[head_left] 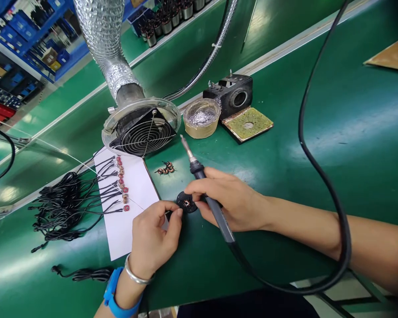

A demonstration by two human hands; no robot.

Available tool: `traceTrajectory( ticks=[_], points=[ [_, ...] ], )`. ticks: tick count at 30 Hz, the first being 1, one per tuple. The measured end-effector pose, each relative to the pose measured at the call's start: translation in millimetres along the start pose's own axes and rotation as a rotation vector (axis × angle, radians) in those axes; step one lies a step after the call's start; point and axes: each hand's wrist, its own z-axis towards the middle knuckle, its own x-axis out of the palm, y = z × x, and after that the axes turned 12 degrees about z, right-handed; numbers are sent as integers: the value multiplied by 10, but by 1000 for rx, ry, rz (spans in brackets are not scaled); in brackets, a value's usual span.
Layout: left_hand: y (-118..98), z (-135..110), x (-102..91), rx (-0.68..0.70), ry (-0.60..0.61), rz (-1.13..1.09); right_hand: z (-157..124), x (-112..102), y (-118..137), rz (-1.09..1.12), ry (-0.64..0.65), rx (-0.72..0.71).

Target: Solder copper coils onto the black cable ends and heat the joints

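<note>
My right hand (pixel 234 198) is closed round a soldering iron (pixel 219 216), its metal tip pointing up and away toward the fan. The thumb and forefinger of that hand also reach the edge of a small black round disc (pixel 182 197) with a copper-wound ring (pixel 186 203) at its middle. From the other side my left hand (pixel 157 234) pinches the disc between thumb and forefinger. Just beyond lies a small cluster of copper-wound rings (pixel 166 168). The iron's tip is apart from the disc.
A fume fan (pixel 146 137) hangs on a foil duct (pixel 102 39). Behind the iron stand a tub of metal shavings (pixel 202 130), a black iron holder (pixel 230 90) and a yellow sponge (pixel 248 123). Black cables (pixel 63 203) with red-ended coils lie across white paper (pixel 116 240). The iron's cord (pixel 343 229) loops over my right arm.
</note>
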Motion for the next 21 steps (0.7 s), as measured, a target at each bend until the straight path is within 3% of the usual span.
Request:
traceTrajectory(
  ticks=[5, 13, 17, 21],
  points=[
    [-56, -29, 131, 247, -188, 145, -39, 70, 12, 2, 29, 15],
    [19, -27, 131, 217, -146, 185, 0, 2, -10, 35, -49, -10],
    [52, -91, -130, 153, -30, 154, 36, -63, -40, 51, -129, -10],
    [287, -307, -683, 181, 109, 214, 49, -116, -33, 37, -167, 7]
  ],
)
